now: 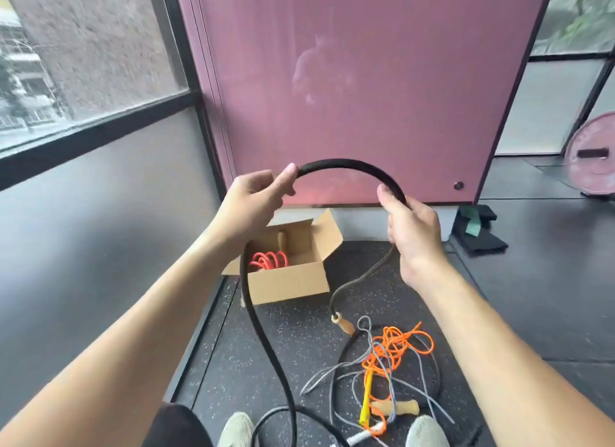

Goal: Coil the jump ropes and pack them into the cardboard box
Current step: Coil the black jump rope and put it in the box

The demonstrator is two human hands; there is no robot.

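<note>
1. Both hands hold one thick black jump rope (pixel 352 167): my left hand (pixel 253 200) pinches it between thumb and fingers, and my right hand (pixel 412 233) curls round it.
2. It is a round, matte cord that bends in a smooth arch between my hands. From my right hand it thins and hangs to a pale wooden handle (pixel 340 327) low over the floor. From under my left wrist it drops in a long curve toward my feet.
3. Beyond my left forearm, a plain brown cardboard box (pixel 289 283) sits on the floor with its flaps open. Inside lies a red rope (pixel 269 260) wound in tight loops beside a wooden grip (pixel 283 242).
4. On the black speckled floor (pixel 283 340) near my right foot lies a loose tangle: a thin orange rope (pixel 399 343), a grey rope (pixel 332 376), a yellow handle (pixel 366 400) and a knobbly wooden one (pixel 396 410).
5. A glossy pink panel (pixel 366 80) stands behind the box, with a pink weight plate (pixel 592 160) far right.
6. My forearms reach forward, hands raised level, well apart.
</note>
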